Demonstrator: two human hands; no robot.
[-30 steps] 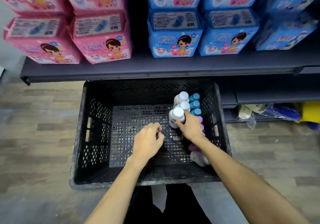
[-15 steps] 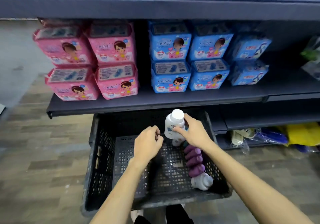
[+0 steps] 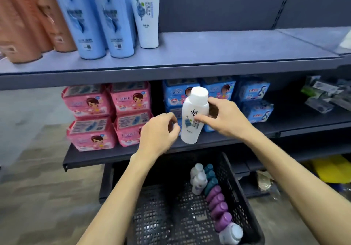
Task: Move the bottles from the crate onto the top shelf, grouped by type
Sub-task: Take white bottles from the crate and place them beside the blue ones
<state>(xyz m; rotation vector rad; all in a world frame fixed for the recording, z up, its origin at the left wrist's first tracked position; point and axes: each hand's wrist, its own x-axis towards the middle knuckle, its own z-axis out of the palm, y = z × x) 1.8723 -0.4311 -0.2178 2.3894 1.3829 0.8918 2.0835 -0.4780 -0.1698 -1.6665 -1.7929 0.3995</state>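
Carrying one white bottle [image 3: 193, 115] up toward the shelving right now, so I'm calling this the lift-and-place step. My right hand [image 3: 226, 119] is wrapping it around the middle, thumb across the label and fingers behind, and it's riding more or less upright. My left hand [image 3: 159, 132] is hovering just beside the grip with fingers loosely curled and nothing in them. I can't tell from my feed if it's brushing the plastic.

Straight below the grip the crate [image 3: 245, 197] is sitting with plenty left in it: small white bottles [image 3: 198, 180], teal bottles [image 3: 209, 178] and purple bottles [image 3: 218, 205], all lined up along its right wall.

Above the grip and off to the left, the top shelf [image 3: 209, 51] is holding a tall white bottle [image 3: 146, 13] with what looks like the same logo, next to blue bottles [image 3: 79, 17] and orange bottles [image 3: 22, 20].

I'm guessing the next move is raising my bottle over the shelf lip and standing it just right of that tall one. Also thinking the front edge is the thing to avoid clipping on the way up.
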